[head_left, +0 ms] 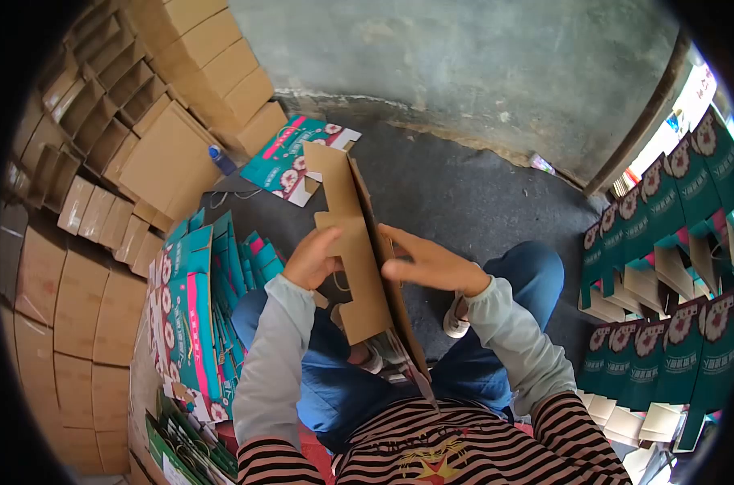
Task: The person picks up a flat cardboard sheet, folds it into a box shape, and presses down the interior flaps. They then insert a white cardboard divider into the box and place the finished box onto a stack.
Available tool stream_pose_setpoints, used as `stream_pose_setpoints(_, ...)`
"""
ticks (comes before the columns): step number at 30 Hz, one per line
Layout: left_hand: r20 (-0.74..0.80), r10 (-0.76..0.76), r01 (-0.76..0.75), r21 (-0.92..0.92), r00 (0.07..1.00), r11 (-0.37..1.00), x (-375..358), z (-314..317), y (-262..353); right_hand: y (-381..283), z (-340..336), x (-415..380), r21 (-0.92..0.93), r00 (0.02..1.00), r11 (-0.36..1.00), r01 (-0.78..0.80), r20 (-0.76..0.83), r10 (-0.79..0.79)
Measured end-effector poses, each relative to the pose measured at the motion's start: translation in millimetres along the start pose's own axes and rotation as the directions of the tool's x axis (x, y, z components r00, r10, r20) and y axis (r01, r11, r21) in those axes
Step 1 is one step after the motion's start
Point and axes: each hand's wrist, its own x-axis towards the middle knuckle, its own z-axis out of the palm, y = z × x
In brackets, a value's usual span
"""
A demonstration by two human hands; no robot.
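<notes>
A partly folded cardboard box (356, 275), plain brown on the sides that show, stands tilted between my knees with its flaps spread. At its left edge my left hand (312, 257) is closed on a side flap, thumb and fingers near a cut-out with a cord loop. My right hand (433, 263) lies against the right panel with its fingers stretched out. The printed outside of this box is mostly turned away from me. On the floor beyond it rests a flat teal printed carton (282, 162) with flower pictures and a pink stripe.
Flattened teal cartons (191, 315) are piled at my left. Brown cardboard boxes (76, 307) are stacked along the left side. Rows of assembled teal boxes (649, 202) stand at my right. A blue bottle (220, 159) is on the floor near the grey wall (464, 65).
</notes>
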Motion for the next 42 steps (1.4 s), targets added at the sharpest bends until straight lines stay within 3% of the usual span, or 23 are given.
stream_pose_setpoints(3, 0.025, -0.024, 0.021, 0.107, 0.999, 0.994, 15.3, 5.4, -8.3, 12.7, 10.8, -6.6, -0.394, 0.976, 0.914, -0.092, -0.217, 0.004)
stream_pose_setpoints(4, 0.023, -0.026, 0.023, 0.147, 0.999, 0.989, 18.7, 5.2, -10.6, 4.6, 7.6, -9.1, -0.404, 0.972, 0.902, -0.155, -0.227, 0.066)
stream_pose_setpoints(7, 0.002, 0.005, -0.005, 0.253, 1.0, 0.967, 29.8, 3.0, -18.2, 22.0, -2.5, -2.7, -0.321, 0.984, 0.945, -0.056, -0.178, -0.002)
stream_pose_setpoints(8, -0.008, 0.024, -0.021, 0.287, 1.0, 0.958, 33.0, 1.2, -21.7, 26.2, -2.0, -0.7, -0.333, 0.971, 0.942, -0.049, -0.237, -0.034)
stream_pose_setpoints(11, -0.024, 0.396, -0.35, 0.42, 0.918, 0.837, 59.6, 0.1, -62.0, 58.4, -8.4, 12.4, -0.456, 0.968, 0.885, -0.098, -0.251, -0.022)
stream_pose_setpoints(12, -0.002, 0.593, -0.498, 0.54, 0.805, 0.678, 62.4, 9.7, -65.6, 58.0, -12.5, 13.7, -0.456, 0.965, 0.885, -0.088, -0.26, -0.038)
stream_pose_setpoints(15, -0.095, 0.628, -0.374, 0.732, 0.772, 0.57, 56.2, 19.2, -52.5, 56.3, -29.4, 15.7, -0.406, 0.955, 0.909, -0.093, -0.296, -0.035)
stream_pose_setpoints(18, 0.029, 0.605, -0.212, 0.949, 0.796, 0.233, 28.5, 30.0, -10.9, 43.3, -53.7, 22.1, -0.237, 0.932, 0.95, -0.203, -0.344, 0.114)
stream_pose_setpoints(20, 0.109, 0.539, -0.094, 0.994, 0.835, -0.054, 16.7, 29.5, 7.0, 23.5, -72.5, 29.4, -0.119, 0.912, 0.966, -0.23, -0.372, 0.171)
stream_pose_setpoints(23, 0.06, 0.373, 0.003, 0.986, 0.926, -0.167, 8.8, 47.3, 14.7, 23.4, -92.7, 44.6, -0.005, 0.89, 0.962, -0.275, -0.38, 0.252)
stream_pose_setpoints(24, 0.08, 0.387, 0.007, 0.976, 0.919, -0.218, 13.8, 48.3, 6.7, 24.7, -92.7, 49.2, 0.026, 0.888, 0.964, -0.264, -0.384, 0.254)
stream_pose_setpoints(25, 0.078, 0.403, 0.012, 0.977, 0.912, -0.215, 19.6, 49.8, -1.9, 26.5, -92.1, 53.0, 0.055, 0.887, 0.966, -0.254, -0.386, 0.255)
stream_pose_setpoints(28, 0.067, 0.434, 0.032, 0.976, 0.899, -0.215, 37.4, 49.3, -30.9, 41.9, -83.2, 57.9, -0.168, 0.874, 0.932, -0.321, -0.432, 0.223)
stream_pose_setpoints(31, 0.047, 0.381, 0.039, 0.976, 0.923, -0.215, 48.5, 46.0, -58.7, 66.4, -73.1, 68.2, -0.607, 0.858, 0.69, -0.395, -0.512, 0.042)
stream_pose_setpoints(34, 0.073, 0.4, 0.034, 0.967, 0.914, -0.252, 49.8, 49.5, -69.0, 70.5, -74.0, 78.0, -0.695, 0.867, 0.548, -0.465, -0.482, 0.124)
stream_pose_setpoints(40, 0.042, 0.403, 0.043, 0.979, 0.914, -0.2, 48.8, 54.5, -72.0, 76.3, -72.2, 80.0, -0.889, 0.885, 0.239, -0.39, -0.434, -0.169)
stream_pose_setpoints(42, 0.052, 0.415, 0.044, 0.975, 0.908, -0.218, 47.7, 52.5, -76.0, 74.2, -79.9, 95.6, -0.867, 0.893, 0.225, -0.444, -0.448, 0.037)
